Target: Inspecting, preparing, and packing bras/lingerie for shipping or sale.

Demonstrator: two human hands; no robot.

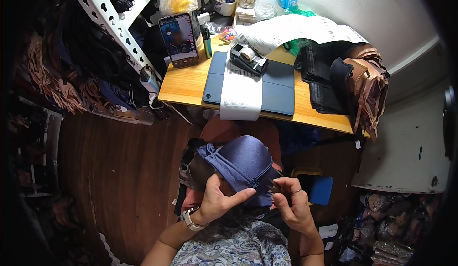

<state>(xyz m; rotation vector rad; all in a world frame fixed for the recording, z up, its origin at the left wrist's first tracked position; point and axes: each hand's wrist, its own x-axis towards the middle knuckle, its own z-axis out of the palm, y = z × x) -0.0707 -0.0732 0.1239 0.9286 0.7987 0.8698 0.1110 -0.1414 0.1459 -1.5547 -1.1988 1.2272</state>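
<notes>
A blue padded bra [247, 158] lies folded above my lap, its moulded cup facing up and a small bow at its lower edge. My left hand [222, 198] grips this bra from the near left side, thumb on top, with some fingers hidden beneath the fabric. At its right edge is my right hand [291, 198], thumb and fingers bent close together. Whether a bit of dark fabric is pinched there is unclear. Under the blue bra, a dark brown bra cup [200, 169] shows on the left, over reddish fabric [222, 130].
Ahead stands a wooden table [179, 87] bearing a propped phone [179, 40], a blue tablet case [279, 87], a tape dispenser [248, 59] and a label strip [239, 101]. Stacked bras [365, 83] overhang its right end. A white metal rack [107, 11] rises left.
</notes>
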